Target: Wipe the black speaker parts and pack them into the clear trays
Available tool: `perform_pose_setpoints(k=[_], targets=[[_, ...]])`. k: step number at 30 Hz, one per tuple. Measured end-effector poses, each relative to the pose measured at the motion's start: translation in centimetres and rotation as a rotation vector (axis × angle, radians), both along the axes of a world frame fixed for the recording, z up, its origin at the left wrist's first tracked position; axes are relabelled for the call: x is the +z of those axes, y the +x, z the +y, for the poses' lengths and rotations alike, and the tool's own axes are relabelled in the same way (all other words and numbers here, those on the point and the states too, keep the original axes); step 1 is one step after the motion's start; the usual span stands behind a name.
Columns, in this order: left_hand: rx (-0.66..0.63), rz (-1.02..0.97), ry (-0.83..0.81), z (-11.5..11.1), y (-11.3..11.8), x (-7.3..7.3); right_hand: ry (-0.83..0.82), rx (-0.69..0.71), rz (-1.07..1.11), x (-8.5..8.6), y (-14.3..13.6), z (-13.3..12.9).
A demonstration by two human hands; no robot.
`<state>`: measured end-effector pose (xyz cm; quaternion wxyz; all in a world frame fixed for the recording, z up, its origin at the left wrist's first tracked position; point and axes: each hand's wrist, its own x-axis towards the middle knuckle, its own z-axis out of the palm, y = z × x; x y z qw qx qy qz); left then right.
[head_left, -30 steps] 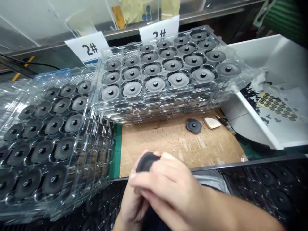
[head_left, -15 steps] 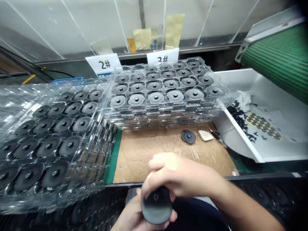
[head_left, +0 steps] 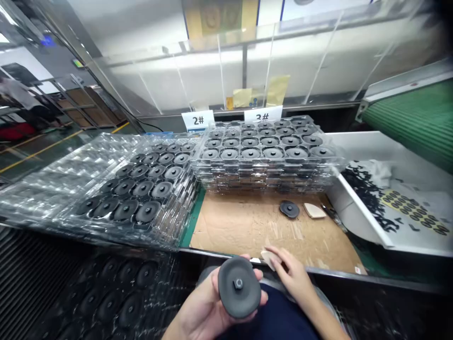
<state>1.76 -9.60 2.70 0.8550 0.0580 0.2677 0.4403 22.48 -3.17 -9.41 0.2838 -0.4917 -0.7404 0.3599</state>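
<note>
In my left hand (head_left: 208, 304) is a dark grey rounded disc (head_left: 239, 295) with a small raised stem at its middle. Its stem side faces up toward me, and my fingers wrap its edge from beneath. My right hand (head_left: 292, 274), to the right of the disc and apart from it, pinches a small off-white pad (head_left: 269, 259) between thumb and fingers at the front edge of the cardboard. Farther back on the cardboard (head_left: 233, 224) lies another dark disc (head_left: 289, 208), with a cream pad (head_left: 314, 211) beside it.
Stacked clear trays (head_left: 262, 167) filled with similar discs stand at the back; more trays (head_left: 177, 208) stand at left. On the right, a white bin (head_left: 368, 212) holds small black pieces and a yellow sticker sheet (head_left: 414, 210). A green ribbed belt (head_left: 414, 108) slopes above it.
My right hand has moved off the disc to the right, and the off-white pad in it now shows. The disc stays in my left hand, its stem now plainer. The view has tilted up and turned left.
</note>
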Motion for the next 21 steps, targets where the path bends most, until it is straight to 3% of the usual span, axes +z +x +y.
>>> perform_pose_setpoints(k=[5, 9, 15, 21], targets=[[0.061, -0.088, 0.118, -1.8, 0.3, -0.8, -0.074, -0.087, 0.020, 0.9, 1.1, -0.9], [0.097, -0.195, 0.168, -1.4, 0.4, -1.7, -0.141, -0.063, 0.027, 1.6, 1.9, -1.5], [0.113, -0.232, 0.177, 1.2, 0.6, -1.8, -0.276, -0.023, 0.062, 1.7, 2.3, -1.0], [0.097, -0.227, 0.152, 6.3, -0.1, -2.7, -0.362, -0.105, 0.137, 1.5, 1.4, 0.5]])
